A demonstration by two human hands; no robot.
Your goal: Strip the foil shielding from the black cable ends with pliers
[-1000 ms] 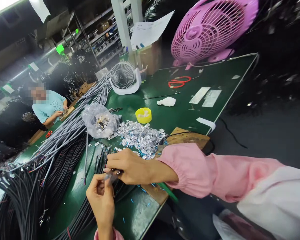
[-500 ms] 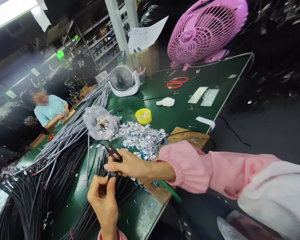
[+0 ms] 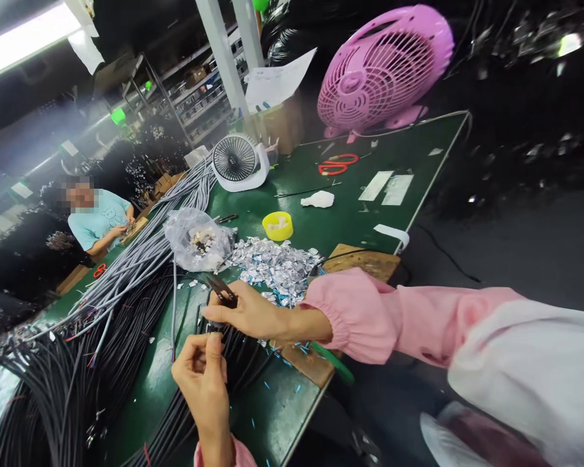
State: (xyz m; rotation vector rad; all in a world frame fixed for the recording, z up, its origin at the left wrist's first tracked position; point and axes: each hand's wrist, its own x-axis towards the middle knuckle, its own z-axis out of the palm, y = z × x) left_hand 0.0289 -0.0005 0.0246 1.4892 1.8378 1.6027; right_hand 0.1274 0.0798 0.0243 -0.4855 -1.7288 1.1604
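Note:
My right hand (image 3: 250,313), in a pink sleeve, grips a small dark cutting tool (image 3: 222,290) whose jaws point up and left. My left hand (image 3: 202,375) is just below it, fingers pinched on the end of a black cable (image 3: 213,329) held up to the right hand. Both hands hover over a bundle of black cables (image 3: 185,402) lying along the green table (image 3: 350,220). A heap of silver foil scraps (image 3: 275,264) lies just beyond my right hand.
Grey cables (image 3: 141,259) and more black cables (image 3: 43,389) cover the left side. A clear bag of small parts (image 3: 197,241), a yellow cup (image 3: 277,226), a small white fan (image 3: 236,162), red scissors (image 3: 335,165) and a pink fan (image 3: 382,68) stand farther back. Another person (image 3: 97,217) works at far left.
My right hand has turned so the dark cutting tool now sticks up from it. Both hands shifted slightly left and the camera swung a little to the right.

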